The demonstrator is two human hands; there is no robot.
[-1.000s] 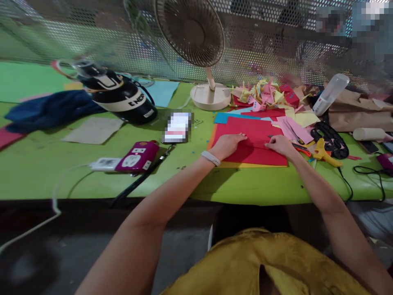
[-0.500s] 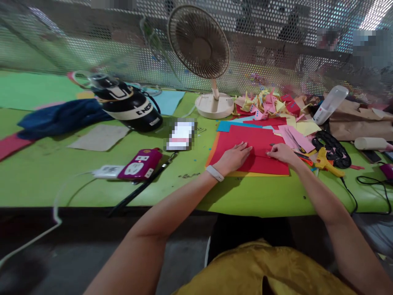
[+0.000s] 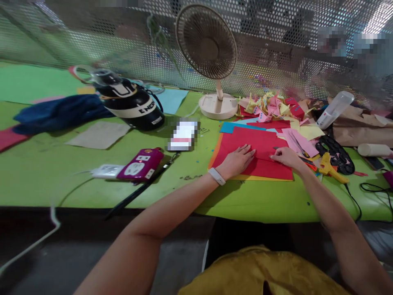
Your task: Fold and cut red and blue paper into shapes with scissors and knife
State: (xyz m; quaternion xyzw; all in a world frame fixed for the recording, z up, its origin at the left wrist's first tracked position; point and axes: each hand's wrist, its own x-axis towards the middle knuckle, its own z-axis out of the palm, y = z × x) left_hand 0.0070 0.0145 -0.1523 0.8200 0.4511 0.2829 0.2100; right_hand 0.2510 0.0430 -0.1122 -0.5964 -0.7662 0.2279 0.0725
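Red paper (image 3: 256, 137) lies on the table, with a straight line or edge running across it between my hands. Yellow-orange sheets (image 3: 265, 178) show along its left and front borders. Spread flat on the left part of the red paper, my left hand (image 3: 237, 162) presses down with fingers stretched. My right hand (image 3: 286, 157) is closed in a pinch at the paper's right side. A small dark tip shows by its fingers; what they hold is too small to make out. Just behind the stack is blue paper (image 3: 229, 127).
Right of the stack are a yellow glue gun (image 3: 331, 169), pink paper (image 3: 302, 143) and a black coiled item (image 3: 334, 153). Folded paper scraps (image 3: 273, 105) and a fan (image 3: 217, 105) stand behind. To the left are a phone (image 3: 184, 135), purple power adapter (image 3: 141, 164) and black bottle (image 3: 135, 108).
The camera view has shifted slightly. My left hand stays flat on the red paper, its fingers a little more spread. My right hand keeps its pinch near the same spot.
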